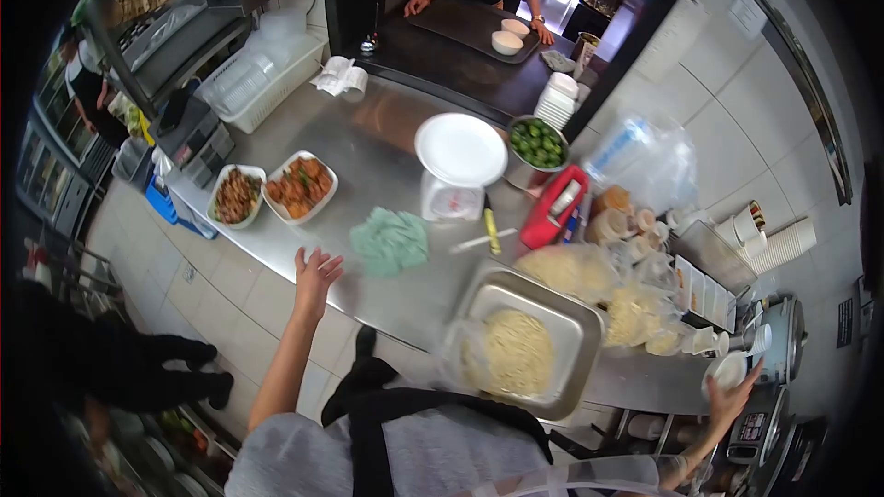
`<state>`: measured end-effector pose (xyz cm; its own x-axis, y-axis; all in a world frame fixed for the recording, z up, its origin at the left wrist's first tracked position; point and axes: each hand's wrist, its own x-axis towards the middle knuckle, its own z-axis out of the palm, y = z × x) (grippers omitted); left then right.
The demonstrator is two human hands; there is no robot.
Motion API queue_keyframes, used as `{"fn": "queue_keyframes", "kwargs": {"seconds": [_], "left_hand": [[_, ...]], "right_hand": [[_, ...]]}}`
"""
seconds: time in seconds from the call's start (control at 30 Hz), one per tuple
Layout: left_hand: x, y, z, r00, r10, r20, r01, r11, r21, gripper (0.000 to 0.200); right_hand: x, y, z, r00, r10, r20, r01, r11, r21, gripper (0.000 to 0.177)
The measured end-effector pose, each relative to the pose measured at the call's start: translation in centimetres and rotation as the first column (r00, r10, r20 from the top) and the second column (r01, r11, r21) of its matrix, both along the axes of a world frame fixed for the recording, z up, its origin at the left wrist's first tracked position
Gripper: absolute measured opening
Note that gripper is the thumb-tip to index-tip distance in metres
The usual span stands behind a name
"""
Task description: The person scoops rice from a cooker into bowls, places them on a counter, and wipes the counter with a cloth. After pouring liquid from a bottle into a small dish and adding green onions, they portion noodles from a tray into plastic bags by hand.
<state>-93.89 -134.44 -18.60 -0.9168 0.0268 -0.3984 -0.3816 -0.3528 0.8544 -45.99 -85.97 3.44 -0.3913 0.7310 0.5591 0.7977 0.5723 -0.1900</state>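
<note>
My left hand (318, 278) hangs over the near edge of the steel counter, fingers spread, holding nothing. Closest to it are a crumpled green cloth (390, 241) and a white dish of orange-brown food pieces (301, 186). Far to the right, my right hand (734, 402) has its thumb and fingers around a small white bowl (728, 370); its contents are hard to make out. In front of my body sits a deep metal tray (582, 350) with a bag of pale shredded food (517, 350) in it.
A white scale (453, 202) with a round plate stands mid-counter, beside a pot of green vegetables (538, 143). Bagged food (635, 313) and cups line the right side. Across the pass, a person's hands rest by a dark tray (451, 23). Another person stands lower left.
</note>
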Motion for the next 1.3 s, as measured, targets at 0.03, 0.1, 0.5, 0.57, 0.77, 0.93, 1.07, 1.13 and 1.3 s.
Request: {"fn": "queue_keyframes", "kwargs": {"seconds": [0.03,0.1,0.5,0.57,0.77,0.93,1.07,1.13,1.3], "left_hand": [[-2.7,-2.0,-1.1,0.999,0.048,0.009,-0.048,0.999,-0.021,0.064],[-6.2,-5.8,-2.9,1.0,0.023,0.016,-0.023,1.0,0.01,0.067],[-13.7,-8.0,-5.7,0.967,-0.252,0.032,0.233,0.93,0.284,0.057],[-14.0,-7.8,-4.9,0.971,-0.238,0.041,0.211,0.919,0.334,0.056],[-15.9,-6.3,-4.3,0.947,-0.316,0.053,0.287,0.912,0.293,0.061],[-16.5,-5.3,-3.5,0.935,-0.341,0.098,0.312,0.921,0.235,0.067],[-16.8,-5.8,-3.1,0.912,-0.381,0.153,0.342,0.911,0.231,0.07],[-17.2,-6.5,-3.2,0.894,-0.425,0.143,0.39,0.894,0.219,0.07],[-18.4,-8.5,-2.7,0.845,-0.518,0.134,0.514,0.855,0.066,0.066]], "right_hand": [[-4.4,-1.3,1.8,0.968,0.235,-0.084,-0.233,0.972,0.038,0.109],[-13.1,-4.3,4.2,0.898,0.328,-0.294,-0.394,0.896,-0.205,0.109],[-62.8,-8.4,-1.2,0.618,0.761,-0.196,-0.766,0.526,-0.371,0.115],[-68.6,-7.3,-4.9,0.663,0.746,-0.057,-0.717,0.611,-0.336,0.12],[-78.9,-8.5,-10.7,0.829,0.517,0.212,-0.348,0.775,-0.527,0.122],[-84.8,-8.1,-14.6,0.891,0.332,0.311,-0.129,0.84,-0.528,0.124],[-87.8,-7.5,-16.9,0.877,0.315,0.363,-0.095,0.854,-0.512,0.125],[-88.7,-6.6,-18.4,0.871,0.33,0.364,-0.106,0.849,-0.518,0.125],[-90.7,-2.3,-21.1,0.846,0.463,0.266,-0.302,0.825,-0.478,0.123]]}}
